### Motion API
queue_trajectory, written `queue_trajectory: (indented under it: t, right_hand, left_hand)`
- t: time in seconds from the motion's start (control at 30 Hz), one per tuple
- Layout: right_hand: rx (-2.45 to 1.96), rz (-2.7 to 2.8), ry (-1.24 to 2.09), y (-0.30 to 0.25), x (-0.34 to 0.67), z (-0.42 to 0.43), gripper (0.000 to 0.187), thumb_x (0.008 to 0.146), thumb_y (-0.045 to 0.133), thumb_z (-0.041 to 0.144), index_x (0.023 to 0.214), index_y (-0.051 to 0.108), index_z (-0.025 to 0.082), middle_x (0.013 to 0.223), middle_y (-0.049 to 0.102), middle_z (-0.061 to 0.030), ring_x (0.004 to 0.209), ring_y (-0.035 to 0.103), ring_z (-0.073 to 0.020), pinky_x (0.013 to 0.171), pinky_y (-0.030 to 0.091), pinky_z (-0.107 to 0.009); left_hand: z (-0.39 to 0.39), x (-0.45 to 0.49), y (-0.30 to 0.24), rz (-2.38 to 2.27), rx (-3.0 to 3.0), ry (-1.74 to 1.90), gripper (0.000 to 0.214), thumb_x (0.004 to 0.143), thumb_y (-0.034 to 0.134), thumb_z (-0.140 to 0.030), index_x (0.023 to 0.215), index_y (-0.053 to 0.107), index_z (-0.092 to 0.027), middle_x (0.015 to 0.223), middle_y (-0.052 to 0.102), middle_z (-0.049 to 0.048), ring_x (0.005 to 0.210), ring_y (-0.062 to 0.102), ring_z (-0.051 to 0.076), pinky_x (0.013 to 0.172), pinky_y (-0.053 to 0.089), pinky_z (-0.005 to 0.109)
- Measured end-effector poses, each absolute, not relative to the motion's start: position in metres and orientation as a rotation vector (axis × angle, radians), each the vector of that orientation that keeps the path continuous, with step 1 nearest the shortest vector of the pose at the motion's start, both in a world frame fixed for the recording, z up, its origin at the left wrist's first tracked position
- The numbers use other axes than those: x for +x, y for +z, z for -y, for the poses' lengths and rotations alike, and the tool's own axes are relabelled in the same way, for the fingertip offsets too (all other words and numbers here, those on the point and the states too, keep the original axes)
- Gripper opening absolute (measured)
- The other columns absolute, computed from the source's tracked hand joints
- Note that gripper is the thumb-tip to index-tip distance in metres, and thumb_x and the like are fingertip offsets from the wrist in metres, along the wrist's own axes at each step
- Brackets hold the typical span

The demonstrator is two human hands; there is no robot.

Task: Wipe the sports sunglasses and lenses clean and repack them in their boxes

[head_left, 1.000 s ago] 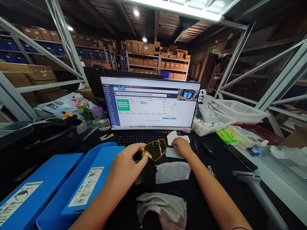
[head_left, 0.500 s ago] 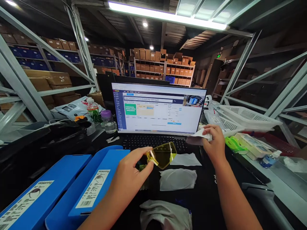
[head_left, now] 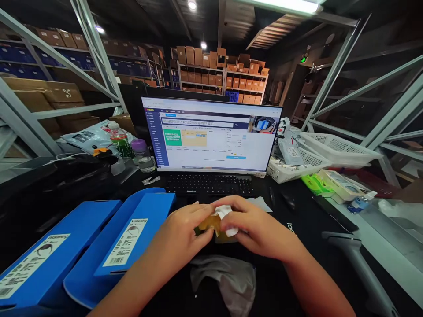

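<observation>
My left hand [head_left: 185, 229] pinches a yellow tinted lens [head_left: 211, 224] just above the black desk mat [head_left: 297, 229]. My right hand [head_left: 256, 226] is closed on a small white wipe [head_left: 228, 215] and presses it against the lens; both hands meet in front of the keyboard [head_left: 209, 184]. Most of the lens is hidden by my fingers. A grey cloth pouch [head_left: 228, 279] lies below my hands. A white paper piece [head_left: 261, 202] shows behind my right hand.
Two blue boxes [head_left: 122, 246] with labels lie at left. The monitor [head_left: 211, 134] stands behind the keyboard. White baskets [head_left: 317, 154], a green packet [head_left: 315, 184], a small bottle [head_left: 360, 203] and a grey scanner handle [head_left: 357, 264] are at right. Bottles [head_left: 142, 154] stand left of the monitor.
My right hand lifted a white wipe from near the keyboard, swung it out right, then brought it onto the lens. My left hand kept the lens and drew it closer.
</observation>
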State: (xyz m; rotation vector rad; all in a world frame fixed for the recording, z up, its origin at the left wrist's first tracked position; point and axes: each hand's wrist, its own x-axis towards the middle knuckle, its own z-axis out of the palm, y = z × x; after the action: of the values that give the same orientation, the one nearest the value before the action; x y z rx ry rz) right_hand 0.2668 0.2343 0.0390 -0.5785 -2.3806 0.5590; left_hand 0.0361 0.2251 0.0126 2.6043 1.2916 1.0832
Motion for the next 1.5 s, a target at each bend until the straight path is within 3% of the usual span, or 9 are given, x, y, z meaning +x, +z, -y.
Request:
queue_trajectory:
  t: [0.17, 0.3, 0.5, 0.63, 0.77, 0.97, 1.13, 1.23, 1.5]
  right_hand:
    - [-0.827, 2.071, 0.612, 0.026, 0.271, -0.252, 0.03, 0.079, 0.074, 0.015, 0.106, 0.064, 0.023, 0.111, 0.064, -0.0048, 0.08, 0.063, -0.0139, 0.071, 0.053, -0.025]
    - [-1.061, 2.25, 0.789, 0.028, 0.27, -0.251, 0.031, 0.084, 0.065, 0.013, 0.112, 0.068, 0.025, 0.084, 0.073, 0.0018, 0.072, 0.065, -0.0139, 0.064, 0.046, -0.022]
    - [-1.021, 2.189, 0.807, 0.029, 0.266, -0.251, 0.029, 0.09, 0.05, 0.011, 0.096, 0.076, 0.023, 0.088, 0.075, 0.0018, 0.081, 0.067, -0.0157, 0.069, 0.046, -0.023]
    - [-1.249, 1.977, 0.384, 0.027, 0.279, -0.26, 0.033, 0.09, 0.051, 0.014, 0.108, 0.075, 0.027, 0.095, 0.078, -0.0018, 0.09, 0.071, -0.0222, 0.076, 0.049, -0.028]
    - [-1.493, 1.907, -0.067, 0.03, 0.287, -0.25, 0.036, 0.093, 0.053, 0.02, 0.123, 0.071, 0.029, 0.096, 0.079, -0.0075, 0.077, 0.074, -0.0265, 0.067, 0.048, -0.032]
    - [-0.886, 2.369, 0.35, 0.031, 0.271, -0.23, 0.044, 0.093, 0.045, 0.008, 0.128, 0.066, 0.025, 0.114, 0.076, -0.0055, 0.097, 0.072, -0.0206, 0.08, 0.049, -0.028]
    - [-0.772, 2.276, 0.696, 0.029, 0.268, -0.243, 0.022, 0.079, 0.06, 0.004, 0.093, 0.059, 0.021, 0.086, 0.066, 0.003, 0.073, 0.057, -0.0113, 0.065, 0.041, -0.02]
    - [-0.721, 2.344, 0.839, 0.024, 0.264, -0.25, 0.024, 0.074, 0.062, 0.003, 0.072, 0.045, 0.02, 0.069, 0.05, 0.008, 0.063, 0.042, -0.0077, 0.057, 0.031, -0.018]
    - [-0.705, 2.352, 0.923, 0.023, 0.273, -0.263, 0.029, 0.069, 0.054, -0.003, 0.062, 0.035, 0.019, 0.06, 0.036, 0.0094, 0.059, 0.03, -0.0064, 0.053, 0.024, -0.019]
  left_hand:
    - [-0.224, 0.037, 0.014, -1.297, 2.676, 1.008, 0.044, 0.086, 0.061, -0.026, 0.13, 0.066, -0.02, 0.121, 0.073, 0.0079, 0.111, 0.07, 0.027, 0.097, 0.058, 0.04]
    - [-0.225, 0.037, 0.013, -1.265, 2.772, 0.906, 0.045, 0.086, 0.061, -0.02, 0.131, 0.065, -0.019, 0.12, 0.073, 0.0078, 0.112, 0.069, 0.028, 0.101, 0.056, 0.043]
    - [-0.225, 0.041, 0.016, -1.331, 2.675, 0.723, 0.049, 0.083, 0.066, -0.016, 0.132, 0.063, -0.019, 0.119, 0.074, 0.0066, 0.11, 0.069, 0.027, 0.095, 0.058, 0.039]
    - [-0.226, 0.038, 0.022, -1.377, 2.597, 0.727, 0.047, 0.085, 0.065, -0.015, 0.133, 0.063, -0.018, 0.117, 0.074, 0.0065, 0.103, 0.07, 0.024, 0.089, 0.058, 0.036]
    - [-0.227, 0.035, 0.025, -1.335, 2.61, 0.746, 0.047, 0.084, 0.066, -0.014, 0.131, 0.065, -0.019, 0.114, 0.074, 0.006, 0.102, 0.07, 0.024, 0.087, 0.058, 0.036]
    - [-0.23, 0.033, 0.021, -1.333, 2.677, 0.8, 0.046, 0.082, 0.068, -0.014, 0.128, 0.066, -0.017, 0.104, 0.076, 0.0054, 0.091, 0.072, 0.024, 0.077, 0.058, 0.035]
    - [-0.229, 0.035, 0.015, -1.198, 2.757, 0.991, 0.043, 0.078, 0.073, -0.015, 0.121, 0.069, -0.014, 0.1, 0.077, 0.0064, 0.083, 0.073, 0.021, 0.069, 0.056, 0.03]
    - [-0.229, 0.042, 0.009, -1.159, 2.858, 0.943, 0.041, 0.079, 0.074, -0.015, 0.12, 0.069, -0.013, 0.093, 0.077, 0.0055, 0.076, 0.072, 0.021, 0.064, 0.055, 0.031]
    - [-0.236, 0.044, 0.005, -1.107, 2.86, 1.085, 0.029, 0.08, 0.071, -0.017, 0.109, 0.071, -0.013, 0.091, 0.077, 0.0061, 0.08, 0.075, 0.024, 0.072, 0.06, 0.034]
